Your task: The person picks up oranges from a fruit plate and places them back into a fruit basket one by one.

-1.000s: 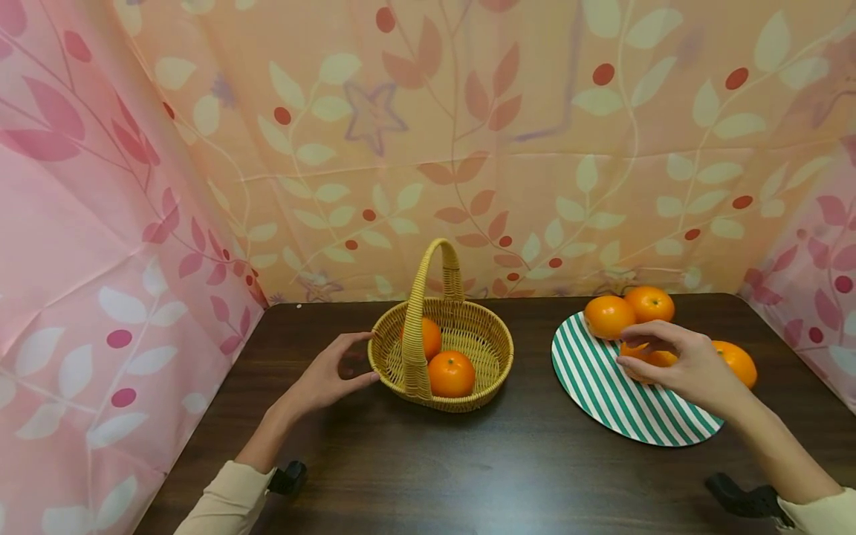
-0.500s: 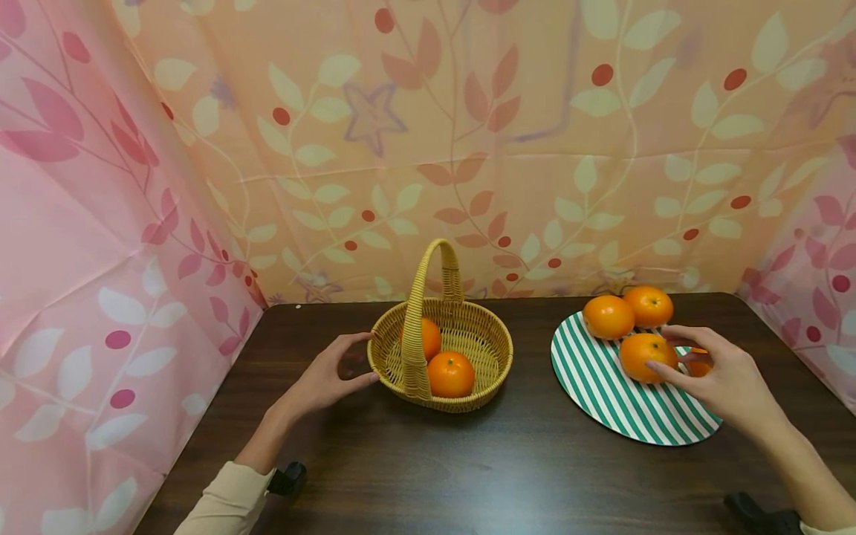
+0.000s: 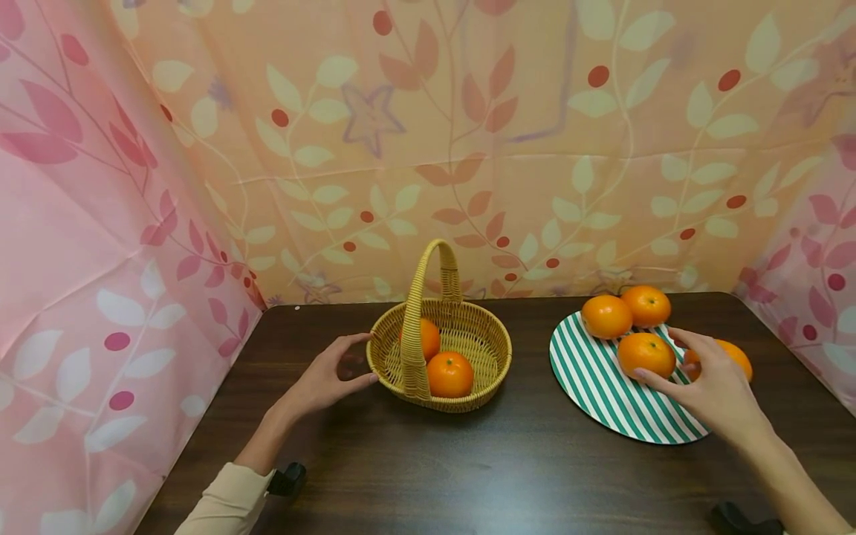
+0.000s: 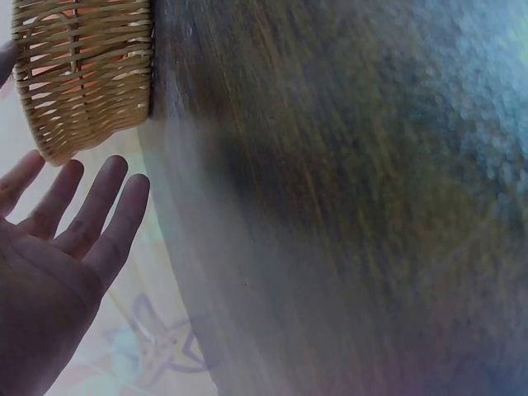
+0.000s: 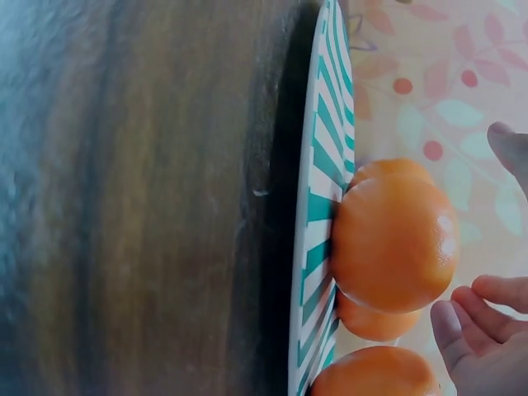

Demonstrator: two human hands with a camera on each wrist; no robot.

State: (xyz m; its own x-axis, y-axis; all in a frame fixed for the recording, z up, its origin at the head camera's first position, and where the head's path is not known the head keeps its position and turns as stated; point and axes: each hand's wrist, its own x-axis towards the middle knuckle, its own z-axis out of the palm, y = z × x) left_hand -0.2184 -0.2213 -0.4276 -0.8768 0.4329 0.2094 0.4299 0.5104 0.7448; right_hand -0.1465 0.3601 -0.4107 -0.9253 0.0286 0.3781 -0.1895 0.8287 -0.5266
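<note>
My left hand (image 3: 325, 377) is at the left side of a yellow wicker basket (image 3: 495, 371), fingers extended, thumb and forefinger by its rim. In the left wrist view, the fingers spread loosely beside the woven wall (image 4: 91, 74). Two oranges, one in front (image 3: 451, 374) and one partly behind the handle (image 3: 430, 339), lie in the basket. On the right, my right hand (image 3: 725, 390) is around the near side of an orange (image 3: 646, 355) on a striped round mat (image 3: 602, 394). The right wrist view has a gap between its fingers and the nearest orange (image 5: 396, 243).
Two more oranges, one on the mat (image 3: 606, 316) and one behind it (image 3: 646, 305), sit toward the back. Another orange (image 3: 735, 360) lies right of the hand, partly hidden. The dark wooden table (image 3: 468, 468) ends at a floral cloth (image 3: 428, 163).
My right hand has drawn back to the right from above the mat's front orange, uncovering it, then shifted slightly left toward it. The left hand and basket keep their place.
</note>
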